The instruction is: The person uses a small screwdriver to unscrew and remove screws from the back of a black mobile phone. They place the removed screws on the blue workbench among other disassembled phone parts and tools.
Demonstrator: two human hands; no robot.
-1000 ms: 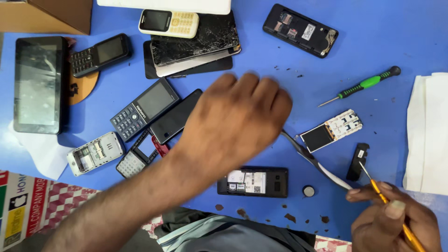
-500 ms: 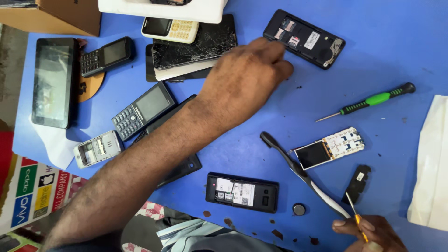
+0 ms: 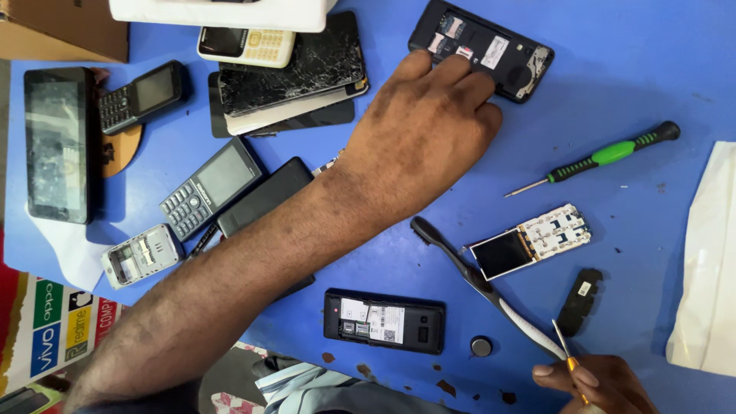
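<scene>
My left hand (image 3: 418,142) reaches across the blue table (image 3: 636,69) to a black phone with its back cover off (image 3: 498,50) at the top. Its fingers lie over the phone's left end; the thumb is hidden. My right hand (image 3: 594,387) is at the bottom right edge, pinching a thin metal-tipped tool with an orange handle (image 3: 566,351). The tool's tip is beside the white end of a black toothbrush (image 3: 491,295). A bare phone board with a small screen (image 3: 529,241) lies next to the brush.
A green-handled screwdriver (image 3: 606,157) lies at the right. Another open-backed black phone (image 3: 383,320), a small black part (image 3: 580,300) and a round button cell (image 3: 481,346) sit near the front. Keypad phones, cracked smartphones (image 3: 291,73), a tablet (image 3: 57,142) and a white sheet (image 3: 709,268) surround them.
My left hand has moved from the table's middle up and to the right onto the open-backed phone at the top. My right hand has slipped lower, toward the bottom edge of view.
</scene>
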